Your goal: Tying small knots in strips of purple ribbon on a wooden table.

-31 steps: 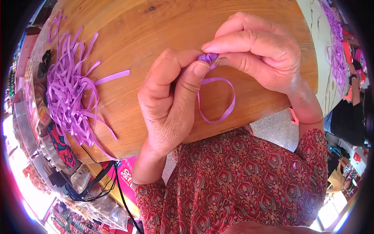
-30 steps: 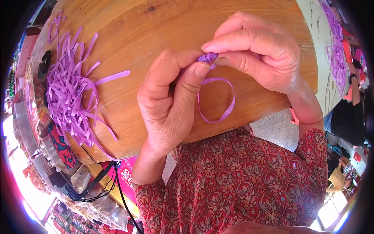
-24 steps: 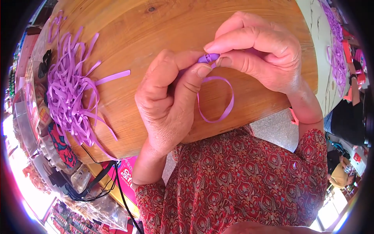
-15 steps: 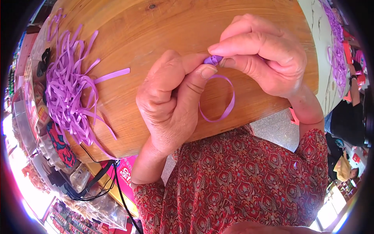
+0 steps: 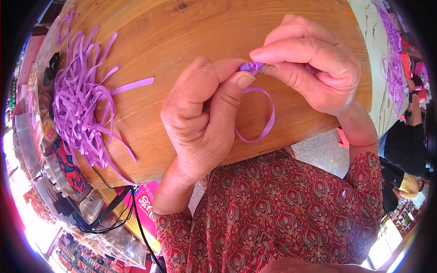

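Purple ribbon loop hangs beneath a fingertip pinch

Right of the upper centre of the frame, the left hand and right hand each pinch one end of a small darker purple piece, thumb against forefinger, their tips nearly meeting. The loop curves below them, over the wooden counter; where it joins the piece is hidden by the fingers.

The piece is tiny and the grips narrow, so a slack thumb could let it slip or twist out. Uneven pulling might skew the ribbon. The tangled ribbon pile at the left of the frame trails over the counter's edge near black cables; a sleeve or cable catching that strand could drag the pile down.
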Demonstrator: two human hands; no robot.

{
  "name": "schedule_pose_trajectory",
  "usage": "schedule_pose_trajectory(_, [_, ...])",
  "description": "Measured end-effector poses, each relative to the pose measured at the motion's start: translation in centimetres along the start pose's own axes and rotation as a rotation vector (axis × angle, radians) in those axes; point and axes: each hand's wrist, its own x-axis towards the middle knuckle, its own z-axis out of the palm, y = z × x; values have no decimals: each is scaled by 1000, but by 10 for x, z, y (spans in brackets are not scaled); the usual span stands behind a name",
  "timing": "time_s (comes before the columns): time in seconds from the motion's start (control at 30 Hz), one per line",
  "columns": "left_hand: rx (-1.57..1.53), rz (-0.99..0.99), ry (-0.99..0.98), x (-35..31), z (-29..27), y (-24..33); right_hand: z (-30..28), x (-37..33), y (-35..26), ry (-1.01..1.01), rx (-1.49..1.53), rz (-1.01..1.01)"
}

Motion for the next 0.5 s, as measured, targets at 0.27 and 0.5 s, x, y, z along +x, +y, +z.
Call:
schedule_pose_trajectory(0.27, [-20, 69, 6, 1, 2, -3, 0, 0, 1, 6, -81, -64])
schedule_pose_trajectory(0.5, [67, -99, -74, -3, -2, 8, 1, -3, 3, 0, -262, -246])
